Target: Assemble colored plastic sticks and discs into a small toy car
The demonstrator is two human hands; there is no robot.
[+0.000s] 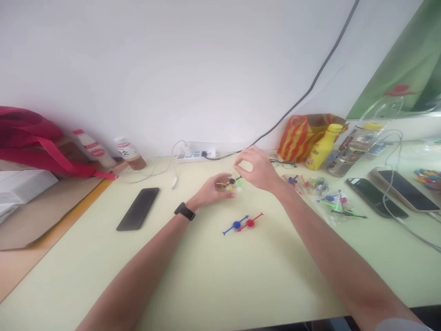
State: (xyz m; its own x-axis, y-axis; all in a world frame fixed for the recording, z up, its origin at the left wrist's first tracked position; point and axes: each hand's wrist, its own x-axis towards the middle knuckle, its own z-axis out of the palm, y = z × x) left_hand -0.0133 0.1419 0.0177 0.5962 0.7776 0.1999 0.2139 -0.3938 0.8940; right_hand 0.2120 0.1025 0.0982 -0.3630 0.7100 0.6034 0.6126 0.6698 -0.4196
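My left hand [215,191], with a black watch [185,211] on its wrist, curls its fingers and thumb around a small clear bag of arrow spinners [232,182] in black, yellow and green. Just right of it, my right hand [260,168] is raised, its thumb and forefinger pinched together in a ring. Whether anything sits in that pinch is too small to make out; a dark arrow tip shows just below it. Nearer me on the table lie a blue arrow spinner [236,225] and a red arrow spinner [250,223], side by side.
Bagged spinners [339,202], two phones [377,197] and cables lie right. Glasses [284,163], a striped bag [296,140] and a yellow bottle [322,149] stand behind. A black phone [138,209], drink bottle [131,154] and power strip [195,153] are left and back.
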